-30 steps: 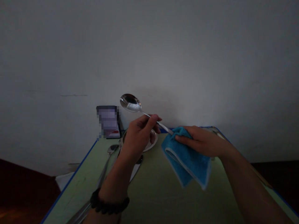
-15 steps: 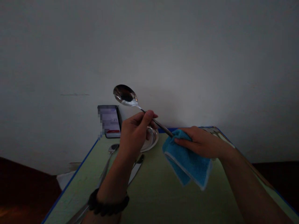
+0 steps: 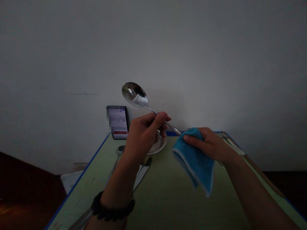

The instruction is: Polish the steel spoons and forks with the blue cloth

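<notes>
A shiny metal spoon [image 3: 135,94] is held up in front of me, its bowl up and to the left. My left hand [image 3: 146,132] pinches the middle of its handle between thumb and fingers. In my right hand [image 3: 207,142] a blue cloth [image 3: 194,159] with a pale hem is wrapped round the handle's lower end, which it hides. The cloth's loose corners hang down over the table. Behind my left hand stands a round metal dish [image 3: 160,147], partly covered by the fingers.
A phone [image 3: 120,123] leans upright against the wall at the back left. Another spoon [image 3: 119,150] and a knife [image 3: 142,175] lie on the green table [image 3: 168,198] around my left forearm. At the right edge, more flat items [image 3: 236,147] lie partly behind my right arm.
The spoon's bowl has risen and turned a little, so its reflections differ. Both hands keep their hold on spoon and cloth. The whole view has shifted slightly.
</notes>
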